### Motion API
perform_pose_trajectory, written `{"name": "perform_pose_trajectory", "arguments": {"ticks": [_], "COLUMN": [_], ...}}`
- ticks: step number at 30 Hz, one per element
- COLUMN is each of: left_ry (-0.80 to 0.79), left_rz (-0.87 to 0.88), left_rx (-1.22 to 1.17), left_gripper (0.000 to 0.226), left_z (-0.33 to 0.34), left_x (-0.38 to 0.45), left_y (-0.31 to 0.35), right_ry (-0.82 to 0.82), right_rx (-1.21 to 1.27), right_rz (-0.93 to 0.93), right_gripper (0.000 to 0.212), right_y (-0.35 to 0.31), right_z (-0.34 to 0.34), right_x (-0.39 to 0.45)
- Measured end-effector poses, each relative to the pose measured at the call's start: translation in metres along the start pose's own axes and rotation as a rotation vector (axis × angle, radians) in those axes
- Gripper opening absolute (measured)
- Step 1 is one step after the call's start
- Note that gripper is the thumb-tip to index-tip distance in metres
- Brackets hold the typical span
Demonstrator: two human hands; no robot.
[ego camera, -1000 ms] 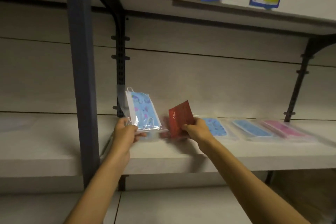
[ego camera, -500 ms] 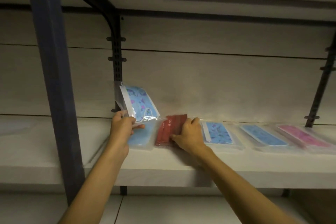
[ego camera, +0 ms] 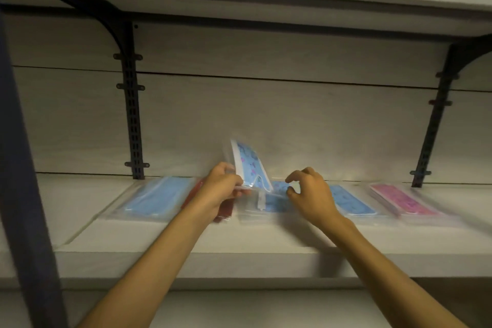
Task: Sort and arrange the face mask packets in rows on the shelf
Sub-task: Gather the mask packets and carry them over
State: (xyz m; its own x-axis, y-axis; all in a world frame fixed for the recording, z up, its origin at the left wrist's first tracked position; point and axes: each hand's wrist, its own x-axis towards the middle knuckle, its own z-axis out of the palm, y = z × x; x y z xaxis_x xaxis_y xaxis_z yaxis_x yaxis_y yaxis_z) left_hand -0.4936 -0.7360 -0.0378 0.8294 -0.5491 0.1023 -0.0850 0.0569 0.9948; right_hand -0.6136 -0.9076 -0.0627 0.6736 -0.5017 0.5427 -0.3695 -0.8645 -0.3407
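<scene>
My left hand (ego camera: 222, 185) grips a patterned blue packet (ego camera: 249, 165) upright above the shelf (ego camera: 266, 239); my right hand (ego camera: 310, 193) hovers beside it, fingers curled, holding nothing. Five packets already lie in a row; this one is left.

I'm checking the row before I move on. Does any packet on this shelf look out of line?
Nothing looks damaged. One patterned blue packet is not flat yet: the left hand holds it upright above the row. The red packet lies mostly hidden behind that hand, so I cannot judge how straight it lies.
</scene>
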Motion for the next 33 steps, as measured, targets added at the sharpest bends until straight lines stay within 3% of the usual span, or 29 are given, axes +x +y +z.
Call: {"name": "perform_pose_trajectory", "arguments": {"ticks": [9,14,17,22,33], "left_ry": [0.042,0.19,0.181,-0.058,0.105], "left_rz": [-0.009,0.082,0.294,0.236,0.485], "left_rx": [0.349,1.11,1.342,1.416,1.178], "left_gripper": [0.007,0.051,0.051,0.045,0.035], "left_z": [0.065,0.062,0.064,0.063,0.003], "left_x": [0.004,0.0,-0.005,-0.009,-0.071], "left_y": [-0.021,-0.032,-0.038,-0.043,-0.008], "right_ry": [0.002,-0.04,-0.077,-0.123,-0.087], "right_rx": [0.037,0.045,0.056,0.056,0.192], "right_rz": [0.044,0.037,0.023,-0.003,-0.197], "right_gripper": [0.026,0.027,0.028,0.032,0.032], "right_y": [0.051,0.069,0.074,0.067,-0.014], "right_z": [-0.025,-0.029,-0.03,-0.026,-0.016], "right_x": [-0.009,-0.016,-0.018,-0.024,-0.048]}}
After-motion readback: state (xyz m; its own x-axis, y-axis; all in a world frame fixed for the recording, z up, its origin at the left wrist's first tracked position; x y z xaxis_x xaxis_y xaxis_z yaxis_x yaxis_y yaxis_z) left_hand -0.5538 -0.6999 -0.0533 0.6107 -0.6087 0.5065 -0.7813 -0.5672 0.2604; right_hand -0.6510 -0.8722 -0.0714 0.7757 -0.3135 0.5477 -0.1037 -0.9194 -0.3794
